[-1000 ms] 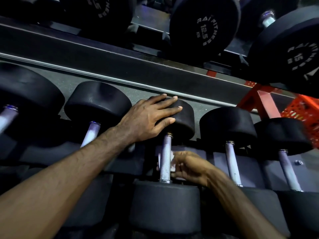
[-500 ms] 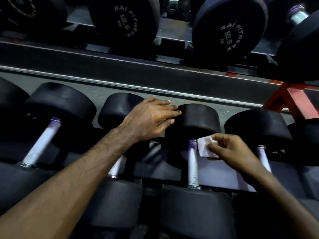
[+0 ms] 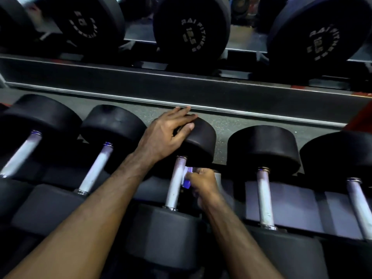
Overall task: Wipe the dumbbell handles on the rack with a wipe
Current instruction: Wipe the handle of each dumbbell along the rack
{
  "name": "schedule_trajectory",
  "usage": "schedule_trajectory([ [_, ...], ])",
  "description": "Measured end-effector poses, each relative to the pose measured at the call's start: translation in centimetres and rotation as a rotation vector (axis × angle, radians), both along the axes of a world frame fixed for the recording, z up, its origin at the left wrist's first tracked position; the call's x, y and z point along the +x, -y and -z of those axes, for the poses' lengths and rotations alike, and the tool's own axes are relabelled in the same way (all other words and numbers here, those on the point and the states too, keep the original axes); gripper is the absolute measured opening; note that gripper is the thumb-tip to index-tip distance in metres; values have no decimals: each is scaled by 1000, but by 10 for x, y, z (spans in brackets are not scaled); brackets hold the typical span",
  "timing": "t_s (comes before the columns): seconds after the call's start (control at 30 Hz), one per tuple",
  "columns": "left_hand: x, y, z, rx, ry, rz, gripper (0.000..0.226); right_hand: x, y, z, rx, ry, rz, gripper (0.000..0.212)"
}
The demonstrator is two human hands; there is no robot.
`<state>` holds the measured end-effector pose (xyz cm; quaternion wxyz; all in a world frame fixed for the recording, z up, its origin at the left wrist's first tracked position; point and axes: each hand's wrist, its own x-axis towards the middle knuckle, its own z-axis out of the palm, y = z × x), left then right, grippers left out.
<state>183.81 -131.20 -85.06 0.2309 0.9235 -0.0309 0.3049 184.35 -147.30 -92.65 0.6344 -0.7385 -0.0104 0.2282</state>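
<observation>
Nearest the camera, two bare forearms reach up into the lower tier of the rack (image 3: pixel 281 206), where dumbbells lie side by side with black rubber heads and pale metal handles. The right hand (image 3: pixel 203 184) has its grip clenched on a small wipe (image 3: pixel 187 178), pinched in curled fingers and held against the right side of the handle (image 3: pixel 176 182) of the middle dumbbell (image 3: pixel 167 232), just below its far head; the hand is blurred. Beyond it, the left hand (image 3: pixel 167 135) lies with its grip released, fingers straight and spread, resting on the top of that dumbbell's far head (image 3: pixel 201 141). Neighbouring dumbbells sit on either side, one just to the right (image 3: pixel 263 150) and one just to the left (image 3: pixel 112 125). Farther back, past a dark rail (image 3: pixel 181 91), the upper tier holds larger dumbbells whose round ends (image 3: pixel 191 31) face the camera, bearing blurred lettering.
</observation>
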Motion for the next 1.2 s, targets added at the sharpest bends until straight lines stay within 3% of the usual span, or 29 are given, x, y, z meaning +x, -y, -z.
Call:
schedule_trajectory([
  [0.07,0,-1,2,-19,14,3,44,-4,0,1,-46,0,34,30],
  [0.17,1,-1,5,-28,50,-10,42,5,23,-1,-391,227,61,15],
  [0.23,4,0,6,-37,68,-14,41,12,33,-5,-494,316,44,14],
  [0.3,6,0,8,-42,80,-14,40,13,23,-11,-331,200,-57,13],
  [0.37,6,-3,10,-43,96,-15,38,9,7,-20,10,-78,-97,18],
  [0.43,6,-5,12,-50,97,-18,38,3,3,-24,145,-232,-113,24],
  [0.57,3,-1,13,-67,105,-37,38,-18,16,-16,149,-322,-361,36],
  [0.73,4,2,11,-87,89,-41,38,9,-2,-19,296,-341,-99,39],
  [0.8,4,1,9,-83,84,-37,40,3,3,-19,230,-311,-149,37],
  [0.93,5,3,12,-88,99,-43,40,-14,29,-4,172,-437,-310,46],
  [1.1,7,2,14,-174,49,24,40,10,8,-15,260,-311,-127,30],
  [1.2,7,1,14,-189,29,38,41,-5,21,-9,228,-355,-180,22],
])
